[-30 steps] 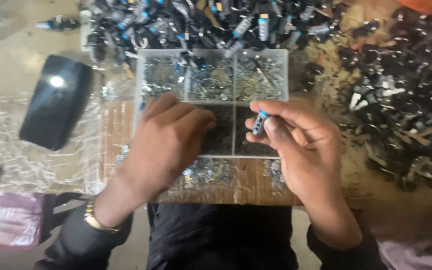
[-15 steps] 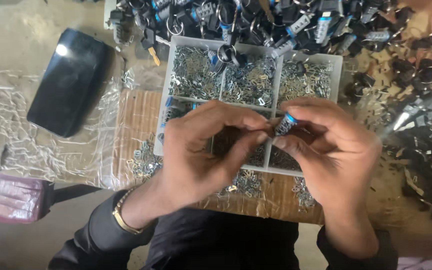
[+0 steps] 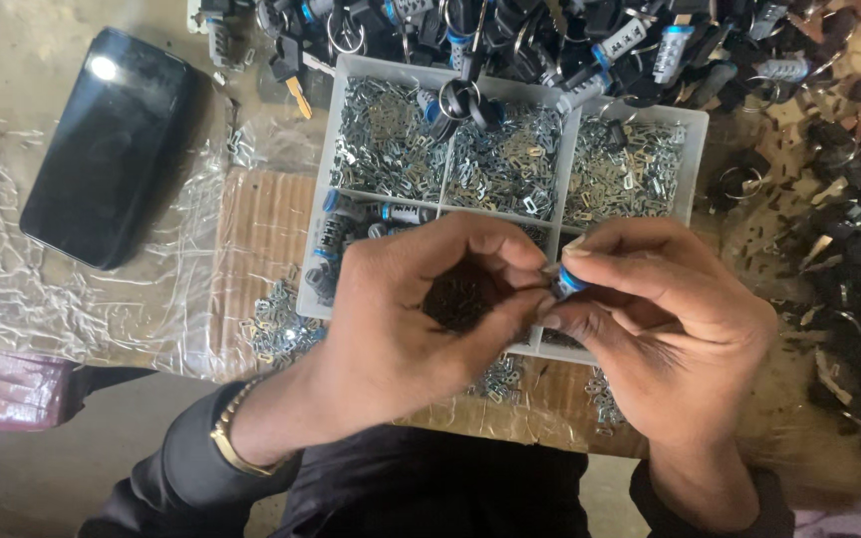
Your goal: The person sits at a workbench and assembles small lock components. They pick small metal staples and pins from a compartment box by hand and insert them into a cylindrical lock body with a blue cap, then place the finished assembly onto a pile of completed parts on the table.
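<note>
My right hand (image 3: 670,319) pinches a small cylinder with a blue band (image 3: 566,281) between thumb and fingers. My left hand (image 3: 421,314) meets it from the left, its fingertips touching the same cylinder's end. Both hands hover over the near row of a white compartment tray (image 3: 329,209). The tray's far compartments are full of small silvery metal plates (image 3: 391,139). A near left compartment holds several more blue-banded cylinders (image 3: 351,224). What my left fingertips pinch is hidden.
A black phone (image 3: 112,144) lies on crinkled clear plastic at the left. Heaps of black keys and lock parts (image 3: 849,199) cover the top and right. Loose metal plates (image 3: 276,329) lie on cardboard beside the tray. A pink packet (image 3: 2,384) sits at lower left.
My left hand has lifted off the tray and come to the cylinder held by my right hand. The view has shifted, so the tray sits more central.
</note>
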`<state>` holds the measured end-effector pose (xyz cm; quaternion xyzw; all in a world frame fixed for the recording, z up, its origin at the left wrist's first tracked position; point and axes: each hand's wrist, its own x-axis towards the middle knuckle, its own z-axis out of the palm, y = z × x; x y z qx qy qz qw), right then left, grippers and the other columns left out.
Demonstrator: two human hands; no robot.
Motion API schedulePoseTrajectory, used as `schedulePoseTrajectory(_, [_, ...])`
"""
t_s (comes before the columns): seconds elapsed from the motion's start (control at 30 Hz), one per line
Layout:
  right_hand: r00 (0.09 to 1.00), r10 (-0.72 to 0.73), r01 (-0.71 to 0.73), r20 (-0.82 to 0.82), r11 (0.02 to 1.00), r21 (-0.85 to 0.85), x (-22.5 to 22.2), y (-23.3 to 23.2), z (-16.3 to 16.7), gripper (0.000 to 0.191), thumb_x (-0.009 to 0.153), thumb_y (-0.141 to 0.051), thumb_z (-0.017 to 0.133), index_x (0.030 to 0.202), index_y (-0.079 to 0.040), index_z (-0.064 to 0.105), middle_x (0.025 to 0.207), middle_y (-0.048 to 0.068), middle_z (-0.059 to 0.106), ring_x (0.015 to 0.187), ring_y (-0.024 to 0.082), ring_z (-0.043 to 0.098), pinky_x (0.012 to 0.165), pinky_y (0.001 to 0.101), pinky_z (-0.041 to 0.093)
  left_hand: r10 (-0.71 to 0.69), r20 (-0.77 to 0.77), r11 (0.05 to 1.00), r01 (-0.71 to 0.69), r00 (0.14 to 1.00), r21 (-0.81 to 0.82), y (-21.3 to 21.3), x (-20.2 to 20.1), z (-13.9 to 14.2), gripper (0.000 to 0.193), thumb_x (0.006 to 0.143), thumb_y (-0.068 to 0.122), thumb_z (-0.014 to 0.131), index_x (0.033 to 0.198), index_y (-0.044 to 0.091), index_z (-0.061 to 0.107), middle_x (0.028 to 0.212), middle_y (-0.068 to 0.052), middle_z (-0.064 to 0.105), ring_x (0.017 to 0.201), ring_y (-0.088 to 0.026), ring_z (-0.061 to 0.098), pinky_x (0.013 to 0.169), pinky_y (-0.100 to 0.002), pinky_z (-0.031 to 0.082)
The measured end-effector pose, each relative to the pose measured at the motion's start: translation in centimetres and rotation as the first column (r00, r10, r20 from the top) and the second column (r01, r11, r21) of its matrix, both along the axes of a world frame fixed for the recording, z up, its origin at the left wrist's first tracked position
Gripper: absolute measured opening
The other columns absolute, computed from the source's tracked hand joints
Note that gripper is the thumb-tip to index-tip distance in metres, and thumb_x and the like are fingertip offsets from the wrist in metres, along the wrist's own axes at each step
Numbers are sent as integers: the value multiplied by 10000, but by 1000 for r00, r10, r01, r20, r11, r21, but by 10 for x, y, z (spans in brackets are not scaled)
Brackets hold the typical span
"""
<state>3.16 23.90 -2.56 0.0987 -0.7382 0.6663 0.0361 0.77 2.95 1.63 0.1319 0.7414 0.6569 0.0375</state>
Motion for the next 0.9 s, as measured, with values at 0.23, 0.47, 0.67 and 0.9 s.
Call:
schedulePoseTrajectory(0.23, [1000, 3, -2, 25, 999, -46, -3, -4, 5, 361, 915, 186, 750, 1243, 60, 667, 1243, 197, 668, 1055, 213, 753, 880, 268, 689, -168, -539, 802, -203, 826, -562, -8, -8, -9, 285, 758, 89, 858, 1010, 27, 740, 970, -55, 747, 825, -253, 637, 753, -401, 510])
schedulePoseTrajectory(0.47, [998, -24, 27, 59, 998, -61, -4, -2, 5, 300, 900, 155, 747, 1174, 74, 655, 1270, 207, 658, 1075, 206, 730, 872, 257, 678, 46, -321, 966, -124, 946, -228, -2, 7, -21, 245, 922, 5, 799, 1122, 21, 658, 1036, -74, 750, 954, -176, 747, 780, -275, 629])
schedulePoseTrajectory(0.67, [1000, -3, 4, 11, 997, -79, -1, 1, 2, 261, 924, 85, 795, 1149, 72, 662, 1205, 185, 670, 1007, 170, 747, 839, 228, 679, 103, -123, 994, -98, 987, 46, 6, 16, -28, 239, 995, 54, 809, 1058, 7, 583, 975, -96, 779, 963, -128, 807, 796, -214, 658])
schedulePoseTrajectory(0.9, [999, -30, 30, 34, 1000, -3, 0, 1, 4, 262, 872, 9, 815, 1071, 30, 647, 1164, 158, 674, 936, 152, 758, 750, 219, 682, 79, -55, 992, -72, 995, 104, 3, 23, -40, 292, 1002, 61, 817, 952, 54, 529, 918, -100, 789, 900, -98, 802, 718, -188, 661])
